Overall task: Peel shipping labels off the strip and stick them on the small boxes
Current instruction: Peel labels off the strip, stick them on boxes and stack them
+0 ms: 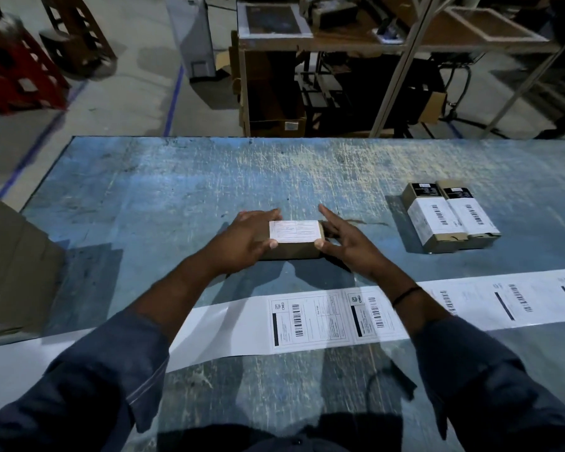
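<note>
At tabletop [209, 177] centre: small box [291, 247], cardboard, label [295, 230] on top. Probably light and rigid; best held by its short ends. Left grip [247, 234] clasps left end; right grip [346, 243], fingers straight, rests against right end.

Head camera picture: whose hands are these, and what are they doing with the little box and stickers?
No robot: a camera on a person's head looks down at their hands. The left hand holds one end of a small brown cardboard box with a white label on top; the right hand touches the other end with straight fingers. The box sits on a scratched blue table. Nearer the person lies a long white strip of shipping labels; two more labelled boxes lie off to the right.
</note>
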Demonstrator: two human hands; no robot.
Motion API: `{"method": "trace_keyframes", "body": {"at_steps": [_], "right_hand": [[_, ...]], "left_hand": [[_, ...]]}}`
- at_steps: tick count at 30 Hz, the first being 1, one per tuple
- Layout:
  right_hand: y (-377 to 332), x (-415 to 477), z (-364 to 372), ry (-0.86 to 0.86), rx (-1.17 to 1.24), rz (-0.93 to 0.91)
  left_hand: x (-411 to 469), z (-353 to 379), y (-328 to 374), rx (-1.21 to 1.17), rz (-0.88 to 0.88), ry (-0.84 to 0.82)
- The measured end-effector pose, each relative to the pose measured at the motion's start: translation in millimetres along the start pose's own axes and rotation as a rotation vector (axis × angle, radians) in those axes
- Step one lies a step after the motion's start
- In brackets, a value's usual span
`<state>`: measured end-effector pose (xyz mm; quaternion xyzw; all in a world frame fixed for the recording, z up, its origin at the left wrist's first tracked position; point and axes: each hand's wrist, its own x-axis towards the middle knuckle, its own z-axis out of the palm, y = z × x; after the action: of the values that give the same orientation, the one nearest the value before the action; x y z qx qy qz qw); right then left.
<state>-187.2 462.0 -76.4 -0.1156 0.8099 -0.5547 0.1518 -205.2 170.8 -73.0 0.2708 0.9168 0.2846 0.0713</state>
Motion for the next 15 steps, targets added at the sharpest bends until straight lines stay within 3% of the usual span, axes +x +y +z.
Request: {"method": "trace_keyframes", "body": {"at_steps": [3, 7, 11, 15], "right_hand": [[9.0, -8.7, 28.4, 0.201, -0.349, -0.094], [23.7, -13.6, 72.0, 0.555, -0.826, -0.229], [27.0, -15.0, 79.4, 0.789, -0.91, -0.402], [34.3, -15.0, 75.0, 0.889, -0.915, -0.516]], "left_hand": [[-6.1, 21.6, 6.3, 0.479, -0.056, 0.049], [-14.6, 47.0, 27.4, 0.671, -0.081, 0.29], [-21.0, 57.6, 45.3, 0.773, -0.13, 0.375], [-24.5, 58.8, 32.8, 0.71, 0.023, 0.594]]}}
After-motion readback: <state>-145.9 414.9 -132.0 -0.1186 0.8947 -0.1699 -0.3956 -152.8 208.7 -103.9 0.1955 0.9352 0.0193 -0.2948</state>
